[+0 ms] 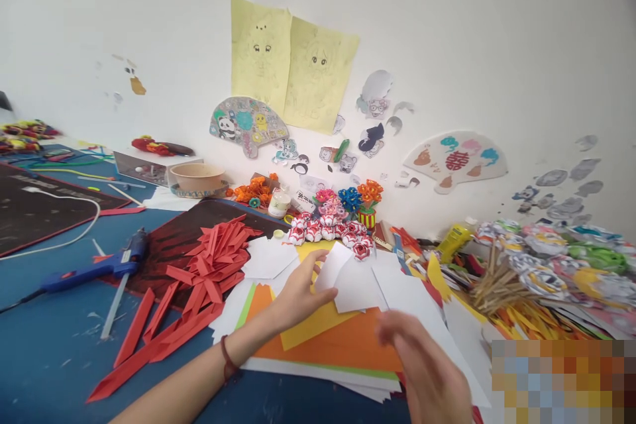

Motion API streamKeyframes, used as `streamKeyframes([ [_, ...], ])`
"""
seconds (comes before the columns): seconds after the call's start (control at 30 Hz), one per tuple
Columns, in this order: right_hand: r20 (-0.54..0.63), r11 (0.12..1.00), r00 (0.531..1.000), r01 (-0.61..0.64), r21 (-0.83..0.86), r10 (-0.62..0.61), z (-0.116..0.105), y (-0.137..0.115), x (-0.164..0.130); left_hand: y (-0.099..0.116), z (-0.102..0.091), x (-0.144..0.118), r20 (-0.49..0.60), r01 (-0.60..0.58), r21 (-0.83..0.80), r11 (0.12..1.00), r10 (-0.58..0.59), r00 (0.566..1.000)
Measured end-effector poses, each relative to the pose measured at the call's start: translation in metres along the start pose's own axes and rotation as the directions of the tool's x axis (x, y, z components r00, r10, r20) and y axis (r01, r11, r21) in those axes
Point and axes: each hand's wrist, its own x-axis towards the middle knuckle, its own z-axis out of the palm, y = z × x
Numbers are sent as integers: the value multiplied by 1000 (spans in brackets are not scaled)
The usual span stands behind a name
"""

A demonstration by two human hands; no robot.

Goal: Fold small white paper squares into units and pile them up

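Note:
My left hand (303, 291), with a dark band on its wrist, is closed on a small piece of white paper (334, 266) between thumb and fingers. Below it lies a stack of coloured sheets, with a yellow sheet (303, 334) over an orange sheet (342, 344). Another white paper sheet (362, 288) rests on the stack just past the held piece. At the lower right, my right hand (427, 364) hovers over the edge of the stack. Its fingers are bent and blurred by motion, so I cannot tell whether they hold anything.
Folded red paper strips (209, 271) are heaped left of the stack, beside a blue glue gun (99, 270). Red-and-white paper flowers (328, 228) stand behind. To the right lie thin wooden sticks (494, 281), a yellow bottle (454, 240) and more paper flowers (546, 278).

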Motion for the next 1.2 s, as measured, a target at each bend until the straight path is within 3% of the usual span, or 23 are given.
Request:
streamKeyframes([
  [0.07,-17,987,988,-153,-53,152,11,-5,42,1,0,1,7,6,-41,999,-6,1000],
  [0.13,38,979,980,-191,-67,194,22,-2,77,1,0,1,13,13,-76,997,-12,1000],
  [0.23,188,970,951,-242,-40,245,40,15,110,-2,0,3,14,8,-112,994,-6,1000],
  [0.3,362,950,890,-311,37,277,51,27,118,-5,-1,4,15,3,-135,991,-1,1000],
  [0.33,441,935,856,-343,89,272,56,32,119,-7,-1,4,14,3,-145,989,-1,1000],
  [0.43,471,920,856,-339,197,214,65,41,114,-9,-2,5,0,11,-149,989,-11,1000],
  [0.53,437,921,874,-330,209,214,66,46,105,-9,-4,6,12,26,-171,985,-24,1000],
  [0.63,351,919,898,-346,189,266,62,52,100,-9,-4,6,77,96,-324,941,-75,994],
  [0.73,322,892,890,-400,211,323,59,55,98,-9,-4,8,130,238,-471,849,-200,971],
  [0.83,371,851,867,-446,277,333,58,53,97,-9,-4,9,92,253,-509,823,-240,966],
  [1.0,498,788,803,-523,324,328,58,44,94,-12,-8,12,2,212,-452,866,-237,972],
  [1.2,586,814,760,-513,273,282,56,40,92,-15,-12,14,-79,160,-239,958,-183,980],
])
